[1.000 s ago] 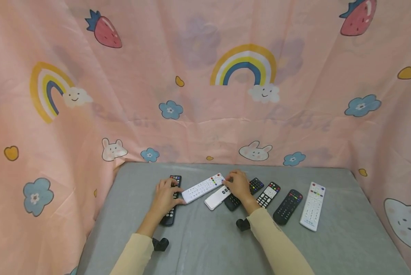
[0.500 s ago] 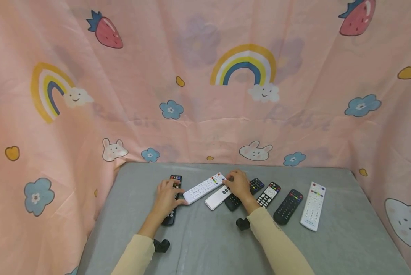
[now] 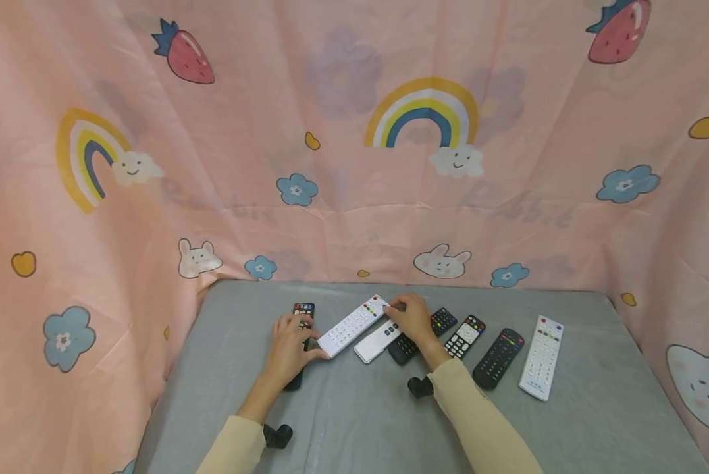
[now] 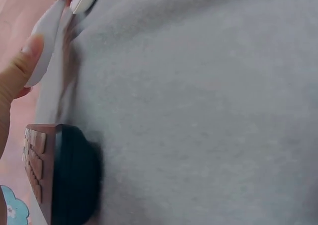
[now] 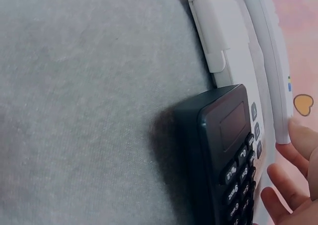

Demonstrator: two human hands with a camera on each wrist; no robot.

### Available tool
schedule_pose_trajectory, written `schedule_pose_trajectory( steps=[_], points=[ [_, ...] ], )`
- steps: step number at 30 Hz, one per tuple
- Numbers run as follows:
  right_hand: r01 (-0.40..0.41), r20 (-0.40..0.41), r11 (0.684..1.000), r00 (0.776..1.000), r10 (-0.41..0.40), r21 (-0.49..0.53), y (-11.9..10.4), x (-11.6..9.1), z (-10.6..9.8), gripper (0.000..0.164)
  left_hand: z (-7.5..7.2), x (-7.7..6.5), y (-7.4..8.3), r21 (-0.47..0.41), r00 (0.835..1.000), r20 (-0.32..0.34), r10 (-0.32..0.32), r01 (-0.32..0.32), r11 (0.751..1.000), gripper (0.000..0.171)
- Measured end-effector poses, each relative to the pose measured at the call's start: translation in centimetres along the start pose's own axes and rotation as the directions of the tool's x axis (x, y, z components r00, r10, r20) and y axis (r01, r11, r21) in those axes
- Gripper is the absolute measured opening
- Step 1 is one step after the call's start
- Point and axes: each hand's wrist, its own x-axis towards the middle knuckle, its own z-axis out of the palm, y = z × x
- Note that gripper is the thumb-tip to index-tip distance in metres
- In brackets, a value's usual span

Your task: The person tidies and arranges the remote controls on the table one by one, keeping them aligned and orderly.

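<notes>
A white remote control [image 3: 353,325] with small coloured buttons lies slanted between the two hands. My left hand [image 3: 286,350] pinches its lower end; in the left wrist view the thumb [image 4: 29,56] lies along the remote's side, with a fingertip showing beyond it. My right hand [image 3: 413,321] pinches the upper end between thumb and finger, as the right wrist view also shows. Under the left hand lies a long black remote [image 3: 293,382], partly covered. Beside the right hand are a slim white remote [image 3: 375,342] and a black remote [image 3: 403,350], both partly hidden.
Farther right on the grey cloth [image 3: 354,421] lie a black remote with white keys [image 3: 464,336], a rounded black remote [image 3: 498,359] and another white remote [image 3: 541,359]. A pink printed curtain [image 3: 342,237] stands behind and at both sides.
The white remote between the hands has turned steeper, its lower end shifting right and toward me, its upper end slightly away. My left hand has followed rightward; the right hand has barely moved.
</notes>
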Motion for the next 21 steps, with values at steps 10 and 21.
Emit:
schedule_pose_trajectory(
  steps=[10, 21],
  points=[
    [0.031, 0.034, 0.997, 0.999, -0.033, 0.068, -0.4, -0.1, -0.1, 0.021, 0.0, -1.3, 0.9, -0.021, 0.996, -0.095, 0.004, -0.006, 1.0, 0.042],
    [0.062, 0.06, 0.995, 0.996, -0.066, 0.077, -1.5, -0.1, 0.9, 0.021, 0.5, -3.9, 2.2, -0.028, 0.975, -0.223, -0.014, 0.008, 1.0, 0.043]
  ],
)
